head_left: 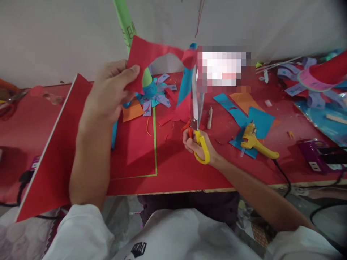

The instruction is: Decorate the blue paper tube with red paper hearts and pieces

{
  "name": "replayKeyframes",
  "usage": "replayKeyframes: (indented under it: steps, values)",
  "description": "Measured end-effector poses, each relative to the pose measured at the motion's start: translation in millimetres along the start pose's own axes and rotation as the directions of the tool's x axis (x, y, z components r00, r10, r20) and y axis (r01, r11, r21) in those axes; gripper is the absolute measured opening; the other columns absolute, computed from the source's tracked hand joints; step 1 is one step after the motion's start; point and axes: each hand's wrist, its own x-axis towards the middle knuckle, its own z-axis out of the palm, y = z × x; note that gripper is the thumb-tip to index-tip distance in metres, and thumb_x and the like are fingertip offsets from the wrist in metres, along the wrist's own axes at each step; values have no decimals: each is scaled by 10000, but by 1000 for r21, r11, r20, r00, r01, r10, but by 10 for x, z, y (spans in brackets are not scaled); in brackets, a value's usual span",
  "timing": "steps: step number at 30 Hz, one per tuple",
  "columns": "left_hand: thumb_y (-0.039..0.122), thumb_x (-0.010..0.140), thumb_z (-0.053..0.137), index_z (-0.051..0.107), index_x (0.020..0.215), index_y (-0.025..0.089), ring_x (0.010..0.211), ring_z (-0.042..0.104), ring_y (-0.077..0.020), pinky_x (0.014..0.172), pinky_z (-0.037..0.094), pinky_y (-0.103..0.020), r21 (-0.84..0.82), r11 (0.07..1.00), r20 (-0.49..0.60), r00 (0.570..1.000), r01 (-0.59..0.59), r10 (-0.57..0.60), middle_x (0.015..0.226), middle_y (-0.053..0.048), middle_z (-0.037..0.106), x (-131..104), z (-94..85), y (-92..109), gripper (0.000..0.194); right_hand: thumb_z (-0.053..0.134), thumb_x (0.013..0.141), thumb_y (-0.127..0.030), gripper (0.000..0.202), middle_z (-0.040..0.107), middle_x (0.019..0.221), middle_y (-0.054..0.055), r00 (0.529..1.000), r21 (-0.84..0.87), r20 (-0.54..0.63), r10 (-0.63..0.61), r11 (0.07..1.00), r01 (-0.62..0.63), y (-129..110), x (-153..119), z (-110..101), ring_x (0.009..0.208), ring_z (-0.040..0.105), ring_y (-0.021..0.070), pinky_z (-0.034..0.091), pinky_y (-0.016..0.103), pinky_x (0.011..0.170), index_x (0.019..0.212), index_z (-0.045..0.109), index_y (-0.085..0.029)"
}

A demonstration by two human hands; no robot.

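Note:
My left hand (112,86) pinches one end of a red paper strip (159,48) with a curved cut-out edge, raised over the table. The strip's far end reaches the blades of yellow-and-red-handled scissors (202,144). My right hand (202,142) is closed round the scissor handles, with the blades pointing up and away from me. Whether the blades are parted around the paper is hard to tell. Behind them a blue paper piece (185,85) stands near a red paper shape on the table.
A yellow glue gun (253,141) lies on blue paper at the right, near a purple power strip (314,155). A large red board (62,144) leans at the left. Paper-flower crafts (158,94) stand at the back. The table's front edge (189,191) is near my body.

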Motion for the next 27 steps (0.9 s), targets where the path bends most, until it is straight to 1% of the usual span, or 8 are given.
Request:
replayKeyframes:
  steps: [3,5,10,14,18,21,24,27]
  values:
    - [655,967,642,661,1012,262,685,621,-166,580,471,-323,-10,1000,-3,1000,14,-14,612,22,534,47,174,60,396,674,822,-864,648,480,714,-65,995,86,93,42,995,-50,31,-25,28,512,385,75,298,263,472,909,570,-231]
    - [659,948,663,653,982,264,641,616,-168,541,455,-321,-31,999,-7,1000,31,-31,620,14,559,55,253,80,396,641,832,-883,669,476,726,-70,991,131,126,52,989,-69,42,-25,47,481,381,64,295,261,460,931,562,-227]
    - [597,944,699,577,867,262,493,453,-111,448,289,-284,-164,984,-99,991,73,-90,631,24,526,34,384,74,365,587,845,-909,681,490,732,-65,989,157,139,48,985,-70,83,-1,74,487,426,79,352,266,470,944,548,-236]
    - [661,962,661,577,845,275,493,470,-125,446,333,-288,-118,993,-167,985,18,-38,562,37,484,11,542,69,411,567,874,-894,666,551,780,-41,989,161,148,28,986,-51,149,-19,81,541,470,97,407,272,511,1012,564,-242]
    - [562,987,680,533,793,260,448,428,-102,405,339,-271,-107,994,-237,971,-19,-7,560,50,510,-14,690,128,388,539,920,-861,637,540,751,-47,986,151,165,26,987,-51,147,-56,75,534,481,96,408,262,504,1005,570,-230]
    - [493,1009,675,545,815,254,444,492,-107,404,386,-264,-78,997,-274,962,-20,-2,573,50,571,-32,733,182,335,526,927,-859,635,503,720,-54,988,114,150,36,992,-53,95,-78,65,529,486,96,407,257,487,937,555,-225]
    - [427,1018,682,509,793,251,429,513,-104,399,383,-258,-68,997,-315,949,-35,12,565,58,589,-51,744,210,334,525,913,-873,648,484,706,-55,988,67,148,46,996,-56,52,-97,58,537,483,99,405,256,486,907,542,-226]
    - [434,1029,683,466,783,248,424,508,-90,399,369,-242,-50,997,-309,950,-51,33,553,67,587,-70,768,203,377,525,886,-900,675,483,691,-60,990,32,123,64,997,-68,42,-111,59,532,480,103,406,264,487,926,543,-226]
